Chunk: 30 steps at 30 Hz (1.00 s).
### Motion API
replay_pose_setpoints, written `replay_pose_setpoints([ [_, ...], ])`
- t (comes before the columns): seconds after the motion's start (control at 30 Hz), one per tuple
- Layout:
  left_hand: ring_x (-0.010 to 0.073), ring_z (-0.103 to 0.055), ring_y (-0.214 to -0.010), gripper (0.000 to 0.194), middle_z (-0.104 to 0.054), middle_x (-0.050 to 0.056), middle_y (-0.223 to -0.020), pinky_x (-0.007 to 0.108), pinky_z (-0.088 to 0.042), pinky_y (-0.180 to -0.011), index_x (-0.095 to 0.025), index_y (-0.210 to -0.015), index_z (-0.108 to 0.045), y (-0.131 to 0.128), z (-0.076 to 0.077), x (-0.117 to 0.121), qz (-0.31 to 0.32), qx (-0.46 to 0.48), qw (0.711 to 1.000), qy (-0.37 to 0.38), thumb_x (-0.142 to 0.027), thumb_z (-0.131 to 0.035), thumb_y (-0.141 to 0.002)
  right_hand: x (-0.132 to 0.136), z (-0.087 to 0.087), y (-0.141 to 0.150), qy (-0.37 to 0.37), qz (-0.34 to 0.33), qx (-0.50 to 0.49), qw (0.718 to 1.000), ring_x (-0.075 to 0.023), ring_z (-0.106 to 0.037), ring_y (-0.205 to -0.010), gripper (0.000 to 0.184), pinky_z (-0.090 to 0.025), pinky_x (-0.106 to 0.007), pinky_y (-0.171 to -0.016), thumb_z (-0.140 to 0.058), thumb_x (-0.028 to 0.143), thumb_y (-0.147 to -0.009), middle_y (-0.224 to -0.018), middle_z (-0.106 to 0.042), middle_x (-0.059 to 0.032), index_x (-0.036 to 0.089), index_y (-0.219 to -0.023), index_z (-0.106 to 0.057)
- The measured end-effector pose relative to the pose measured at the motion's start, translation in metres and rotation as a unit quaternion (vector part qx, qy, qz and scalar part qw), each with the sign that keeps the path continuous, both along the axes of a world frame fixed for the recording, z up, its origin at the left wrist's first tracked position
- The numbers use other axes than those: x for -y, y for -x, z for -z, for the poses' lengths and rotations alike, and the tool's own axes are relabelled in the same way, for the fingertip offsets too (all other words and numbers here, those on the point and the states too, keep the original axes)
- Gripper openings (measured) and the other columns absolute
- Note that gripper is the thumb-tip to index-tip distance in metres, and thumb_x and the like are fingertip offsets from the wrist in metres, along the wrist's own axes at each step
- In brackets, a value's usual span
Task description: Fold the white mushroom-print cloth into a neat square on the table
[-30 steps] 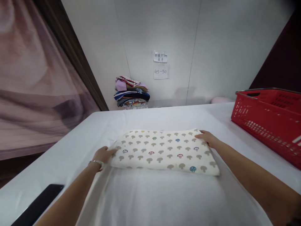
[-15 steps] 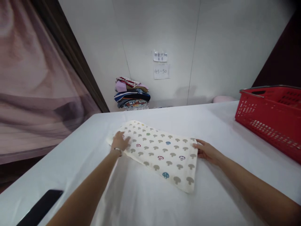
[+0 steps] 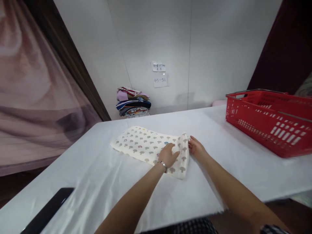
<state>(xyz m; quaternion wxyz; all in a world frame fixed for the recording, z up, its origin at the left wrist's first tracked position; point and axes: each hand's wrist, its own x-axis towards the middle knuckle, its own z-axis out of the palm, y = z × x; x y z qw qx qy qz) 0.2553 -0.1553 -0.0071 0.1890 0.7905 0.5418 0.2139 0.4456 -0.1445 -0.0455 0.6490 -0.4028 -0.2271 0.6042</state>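
White "45-50" sign (image 3: pixel 161 80), left hand (image 3: pixel 168 156) on mushroom-print cloth (image 3: pixel 136 141)

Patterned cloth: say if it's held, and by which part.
Cannot tell: the right hand is at the right edge of the cloth, the left hand over it, no clear grip visible.

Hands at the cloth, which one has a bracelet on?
The left hand, over the cloth: a silvery bracelet rings its wrist. The right hand, at the cloth's right edge, has a bare wrist.
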Motion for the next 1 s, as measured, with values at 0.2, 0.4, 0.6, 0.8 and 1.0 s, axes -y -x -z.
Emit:
replay_pose_setpoints([
  [0.2, 0.0242, -0.048, -0.114, 0.056, -0.051, 0.01, -0.125, 0.033, -0.038, -0.092, -0.021, -0.119, -0.048, -0.068, -0.008, -0.018, -0.064, -0.027, 0.996, 0.06, -0.051, -0.054, -0.072, 0.0, 0.003, -0.007, -0.033, -0.038, -0.026, 0.998, -0.0137, -0.061, -0.062, 0.057, -0.047, -0.024, -0.054, -0.067, 0.022, -0.069, -0.078, -0.066, 0.0006, 0.027, -0.12, -0.042],
  [0.4, 0.0252, -0.054, -0.104, 0.043, -0.056, 0.013, -0.115, 0.034, -0.041, -0.084, -0.018, -0.112, -0.052, -0.088, -0.005, -0.032, -0.118, -0.068, 0.989, 0.054, -0.04, -0.047, -0.076, -0.018, 0.012, -0.009, -0.026, -0.042, -0.013, 0.999, -0.0122, -0.059, -0.061, 0.054, -0.044, -0.022, -0.051, -0.069, 0.026, -0.069, -0.076, -0.065, 0.0002, 0.023, -0.118, -0.045],
  [0.6, 0.0243, -0.058, -0.098, 0.033, -0.062, 0.011, -0.107, 0.034, -0.043, -0.08, -0.019, -0.102, -0.057, -0.091, -0.011, -0.034, -0.109, -0.092, 0.987, 0.072, -0.034, -0.036, -0.082, -0.029, 0.017, -0.007, -0.01, -0.027, 0.0, 1.0, -0.0137, -0.058, -0.058, 0.053, -0.043, -0.024, -0.049, -0.071, 0.029, -0.065, -0.071, -0.063, -0.0003, 0.021, -0.113, -0.048],
  [0.8, 0.0233, -0.058, -0.096, 0.035, -0.055, 0.011, -0.115, 0.033, -0.044, -0.079, -0.019, -0.109, -0.052, -0.093, -0.013, -0.03, -0.104, -0.112, 0.987, 0.047, -0.035, -0.043, -0.079, -0.03, 0.022, -0.005, -0.031, 0.034, 0.071, 0.996, -0.0109, -0.054, -0.053, 0.045, -0.041, -0.023, -0.049, -0.07, 0.025, -0.059, -0.06, -0.055, 0.0055, 0.019, -0.102, -0.056],
  [1.0, 0.0223, -0.059, -0.093, 0.042, -0.051, 0.012, -0.117, 0.035, -0.044, -0.078, -0.022, -0.121, -0.041, -0.097, -0.014, -0.024, -0.09, -0.143, 0.985, 0.029, -0.027, -0.043, -0.08, -0.031, 0.024, -0.008, -0.045, 0.061, 0.097, 0.992, -0.0103, -0.051, -0.051, 0.047, -0.039, -0.022, -0.049, -0.067, 0.027, -0.059, -0.058, -0.051, 0.0071, 0.019, -0.104, -0.056],
])
